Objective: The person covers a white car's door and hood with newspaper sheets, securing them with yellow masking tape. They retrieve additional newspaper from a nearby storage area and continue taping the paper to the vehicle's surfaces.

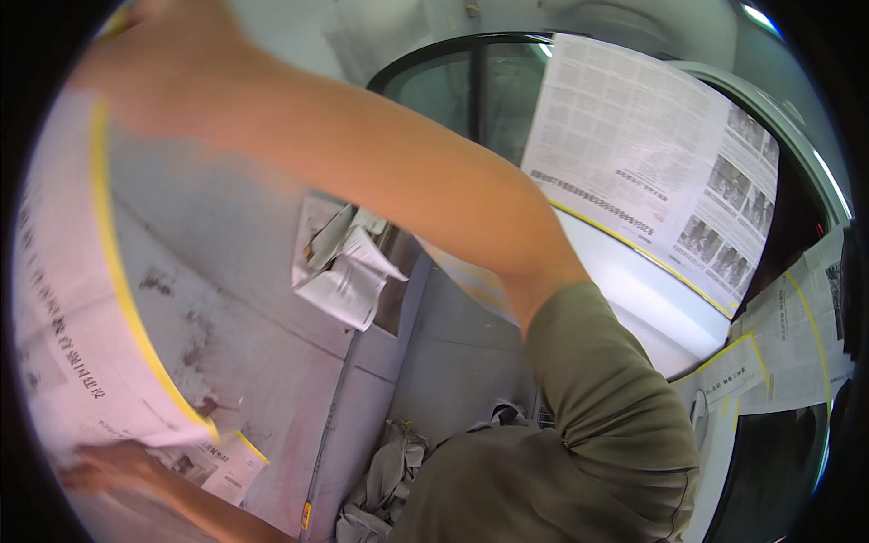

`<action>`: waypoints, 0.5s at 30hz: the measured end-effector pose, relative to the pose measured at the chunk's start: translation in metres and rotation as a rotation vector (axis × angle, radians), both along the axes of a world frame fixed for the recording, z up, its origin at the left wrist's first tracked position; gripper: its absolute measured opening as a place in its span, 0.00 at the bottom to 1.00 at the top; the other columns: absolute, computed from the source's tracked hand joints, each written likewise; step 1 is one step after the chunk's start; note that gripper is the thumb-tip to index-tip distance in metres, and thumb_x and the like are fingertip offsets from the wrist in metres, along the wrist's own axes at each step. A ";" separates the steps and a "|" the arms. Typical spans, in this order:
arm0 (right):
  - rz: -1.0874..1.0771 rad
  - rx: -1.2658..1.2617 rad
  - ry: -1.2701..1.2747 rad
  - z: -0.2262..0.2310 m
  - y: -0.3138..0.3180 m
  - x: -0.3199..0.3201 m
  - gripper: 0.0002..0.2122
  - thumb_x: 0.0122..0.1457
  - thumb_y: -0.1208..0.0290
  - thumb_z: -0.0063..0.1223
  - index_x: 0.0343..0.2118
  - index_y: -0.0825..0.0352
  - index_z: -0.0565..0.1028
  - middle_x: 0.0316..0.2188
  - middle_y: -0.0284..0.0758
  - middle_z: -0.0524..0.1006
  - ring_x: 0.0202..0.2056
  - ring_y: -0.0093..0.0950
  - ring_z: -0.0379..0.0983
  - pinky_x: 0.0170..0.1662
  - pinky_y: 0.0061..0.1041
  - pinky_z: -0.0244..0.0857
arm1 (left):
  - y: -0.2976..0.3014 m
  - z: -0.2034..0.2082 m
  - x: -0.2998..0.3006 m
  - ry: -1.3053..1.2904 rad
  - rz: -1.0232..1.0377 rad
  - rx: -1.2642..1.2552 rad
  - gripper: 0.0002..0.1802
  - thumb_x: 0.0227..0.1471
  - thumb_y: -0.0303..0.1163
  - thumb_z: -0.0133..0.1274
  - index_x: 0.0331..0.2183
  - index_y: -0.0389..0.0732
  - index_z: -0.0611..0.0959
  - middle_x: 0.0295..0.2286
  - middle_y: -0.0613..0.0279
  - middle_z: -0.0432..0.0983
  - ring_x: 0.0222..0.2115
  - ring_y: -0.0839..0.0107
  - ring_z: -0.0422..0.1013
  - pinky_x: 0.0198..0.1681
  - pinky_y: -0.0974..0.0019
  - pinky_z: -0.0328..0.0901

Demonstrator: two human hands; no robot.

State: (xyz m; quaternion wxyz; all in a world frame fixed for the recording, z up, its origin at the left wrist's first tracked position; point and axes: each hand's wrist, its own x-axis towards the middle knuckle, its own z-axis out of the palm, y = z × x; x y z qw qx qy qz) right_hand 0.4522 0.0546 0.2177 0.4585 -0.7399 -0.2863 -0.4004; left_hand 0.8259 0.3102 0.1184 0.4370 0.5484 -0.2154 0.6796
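Note:
A newspaper sheet (63, 281) with yellow tape along its right edge spans the space between my hands at the far left. My right arm reaches across the view, and my right hand (167, 59) closes at the sheet's upper end. That hand is smeared by motion; a bit of yellow shows beside it, too blurred to name. At the lower end, my left hand (113, 466) is closed on the sheet's bottom edge, its fingertips partly hidden. Under that edge lies a smaller piece of newspaper (231, 471), also edged with yellow tape.
To the right stands a pale car door (625, 276), its window covered by taped newspaper (643, 154). More newspaper (787, 326) hangs at the far right. A box with crumpled paper (348, 271) sits on the stained floor (235, 271). Grey cloth (389, 480) lies near my body.

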 end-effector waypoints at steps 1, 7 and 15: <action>-0.065 0.069 -0.027 -0.001 -0.023 -0.039 0.18 0.64 0.56 0.59 0.51 0.61 0.79 0.57 0.46 0.73 0.53 0.36 0.70 0.59 0.45 0.59 | -0.043 0.022 -0.014 -0.108 -0.110 0.037 0.48 0.69 0.62 0.31 0.70 0.28 0.51 0.69 0.32 0.45 0.70 0.41 0.43 0.71 0.41 0.39; -1.037 0.671 -0.436 -0.084 -0.077 -0.208 0.16 0.59 0.65 0.64 0.43 0.73 0.82 0.41 0.36 0.83 0.43 0.25 0.79 0.50 0.26 0.70 | -0.382 0.136 -0.159 -0.389 -0.481 0.129 0.42 0.69 0.58 0.36 0.71 0.40 0.54 0.71 0.47 0.49 0.70 0.48 0.48 0.69 0.33 0.41; -1.501 1.258 -0.517 -0.243 -0.091 -0.316 0.21 0.58 0.63 0.63 0.45 0.79 0.79 0.40 0.40 0.81 0.42 0.28 0.74 0.46 0.29 0.66 | -0.698 0.038 -0.449 -0.644 -0.879 0.868 0.42 0.66 0.61 0.40 0.69 0.43 0.61 0.67 0.49 0.58 0.68 0.42 0.52 0.68 0.24 0.33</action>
